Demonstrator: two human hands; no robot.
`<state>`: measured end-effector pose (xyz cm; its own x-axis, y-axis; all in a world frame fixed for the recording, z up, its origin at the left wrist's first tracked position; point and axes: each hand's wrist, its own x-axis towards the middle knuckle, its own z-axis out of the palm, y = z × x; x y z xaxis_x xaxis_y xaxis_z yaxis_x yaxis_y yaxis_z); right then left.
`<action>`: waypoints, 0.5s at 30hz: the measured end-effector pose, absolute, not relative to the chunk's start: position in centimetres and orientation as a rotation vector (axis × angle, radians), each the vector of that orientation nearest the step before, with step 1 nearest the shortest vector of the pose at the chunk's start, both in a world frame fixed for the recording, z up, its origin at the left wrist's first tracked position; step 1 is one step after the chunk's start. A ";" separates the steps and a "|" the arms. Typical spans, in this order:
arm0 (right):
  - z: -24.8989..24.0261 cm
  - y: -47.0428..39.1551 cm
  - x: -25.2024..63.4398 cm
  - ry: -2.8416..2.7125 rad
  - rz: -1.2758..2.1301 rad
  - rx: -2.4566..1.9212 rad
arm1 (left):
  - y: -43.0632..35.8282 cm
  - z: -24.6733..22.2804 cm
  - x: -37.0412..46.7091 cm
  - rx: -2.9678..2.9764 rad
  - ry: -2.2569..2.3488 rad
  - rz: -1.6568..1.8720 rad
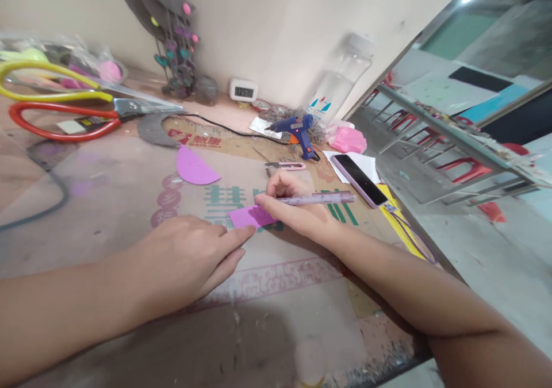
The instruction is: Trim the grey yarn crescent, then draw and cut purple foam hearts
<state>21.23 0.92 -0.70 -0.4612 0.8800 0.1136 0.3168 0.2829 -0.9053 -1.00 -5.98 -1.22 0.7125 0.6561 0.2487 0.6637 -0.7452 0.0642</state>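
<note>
My right hand [288,204] is closed around a slim pen [323,198], its writing end hidden behind the fingers. Under that hand lies a small purple rectangle [245,217] of paper or felt; I cannot tell which. My left hand [202,253] rests palm down, the index finger stretched out and touching the rectangle's near edge, with nothing gripped. A faint dark mark seems to show on the rectangle near the right fingers. Farther off to the left lies a purple half-disc [197,166] of like material.
Large scissors [116,109] with yellow and red handles lie at the back left. Behind my hands are small pink snips [287,165], a blue glue gun [297,132], a timer [244,90] and a leaning water bottle [338,77]. A phone [359,180] lies near the table's right edge.
</note>
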 end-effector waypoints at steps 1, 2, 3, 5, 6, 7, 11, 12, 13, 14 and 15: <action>-0.7 0.9 21.2 -1.934 1.107 -1.082 | -6.0 -1.2 -1.0 -2.872 -1.104 -0.410; -0.6 1.0 21.4 -1.939 1.051 -1.085 | -6.0 -1.2 -1.0 -2.867 -1.099 -0.417; -0.4 1.3 21.6 -1.947 0.983 -1.082 | -6.0 -1.2 -1.0 -2.864 -1.093 -0.424; 0.2 2.2 22.4 -1.992 0.791 -1.061 | -5.9 -1.2 -1.0 -2.869 -1.086 -0.428; 0.3 2.9 22.9 -2.044 0.668 -1.049 | -5.9 -1.2 -1.0 -2.877 -1.084 -0.428; 0.4 3.7 23.5 -2.102 0.494 -1.040 | -5.9 -1.2 -1.0 -2.885 -1.079 -0.431; -0.8 6.5 25.1 -2.236 0.189 -1.121 | -5.9 -1.4 -1.0 -2.860 -1.024 -0.493; -1.2 6.9 25.2 -2.279 0.181 -1.136 | -5.9 -1.4 -1.0 -2.845 -1.000 -0.515; -1.5 7.0 25.2 -2.334 0.184 -1.140 | -5.9 -1.3 -0.9 -2.831 -0.975 -0.539; -1.7 7.1 25.2 -2.377 0.193 -1.134 | -5.9 -1.3 -0.9 -2.819 -0.953 -0.565; -1.8 7.0 25.1 -2.419 0.202 -1.121 | -5.9 -1.3 -0.9 -2.808 -0.940 -0.589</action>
